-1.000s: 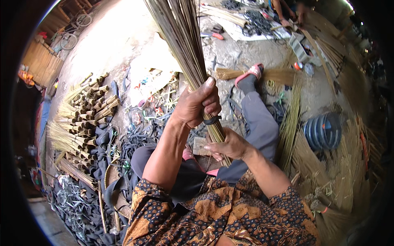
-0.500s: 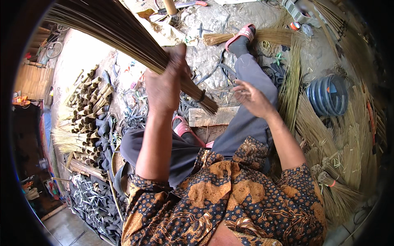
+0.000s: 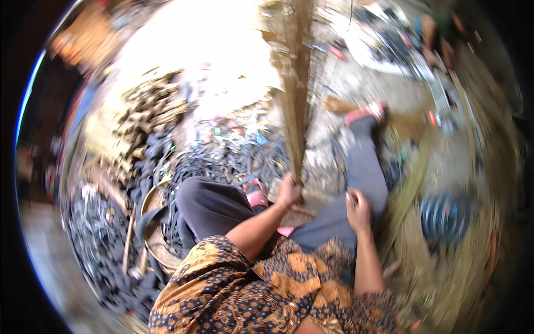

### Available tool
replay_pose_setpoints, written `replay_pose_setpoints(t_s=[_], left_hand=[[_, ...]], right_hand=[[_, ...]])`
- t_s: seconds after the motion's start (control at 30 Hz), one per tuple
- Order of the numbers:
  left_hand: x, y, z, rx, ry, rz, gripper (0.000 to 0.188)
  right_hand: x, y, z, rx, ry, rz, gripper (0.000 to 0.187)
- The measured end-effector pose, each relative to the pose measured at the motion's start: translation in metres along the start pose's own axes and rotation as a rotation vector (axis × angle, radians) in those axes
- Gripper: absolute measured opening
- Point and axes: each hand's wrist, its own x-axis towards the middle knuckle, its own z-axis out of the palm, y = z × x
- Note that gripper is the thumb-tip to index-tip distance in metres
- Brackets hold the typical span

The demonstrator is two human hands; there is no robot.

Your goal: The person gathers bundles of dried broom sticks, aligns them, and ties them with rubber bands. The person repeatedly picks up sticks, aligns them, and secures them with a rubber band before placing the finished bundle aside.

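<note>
Gripped near its narrow tied end, a long broom-like bundle of thin brown sticks (image 3: 297,94) stands almost upright in my left hand (image 3: 289,192). Its wide upper end is blurred and runs past the top of the view. Over my right thigh is my right hand (image 3: 359,211), its fingers curled in; whatever may be inside them is hidden. Between my legs, a wooden board (image 3: 317,199) lies just past my left hand, partly covered.
Many short bundles (image 3: 150,106) are piled at the left, beside dark strips (image 3: 105,239) and a round basket (image 3: 156,222). A blue ribbed plastic container (image 3: 445,219) stands right, among loose sticks (image 3: 411,189). Another person (image 3: 436,36) is at the far right.
The bundle has swung from slanting up-left to nearly upright, and my left hand has come lower and nearer. My right hand has drawn back, its fingers curling. The whole view has shifted.
</note>
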Motion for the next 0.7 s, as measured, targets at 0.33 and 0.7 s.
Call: replay_pose_setpoints(t_s=[0.33,0.7], left_hand=[[0.068,0.126,-0.298,0.252,0.550,0.093,0.032],[-0.151,0.358,-0.505,-0.642,0.031,1.091,0.052]], right_hand=[[0.000,0.012,0.001,0.022,-0.032,0.014,0.023],[0.004,0.002,0.015,-0.198,0.000,-0.089,0.022]])
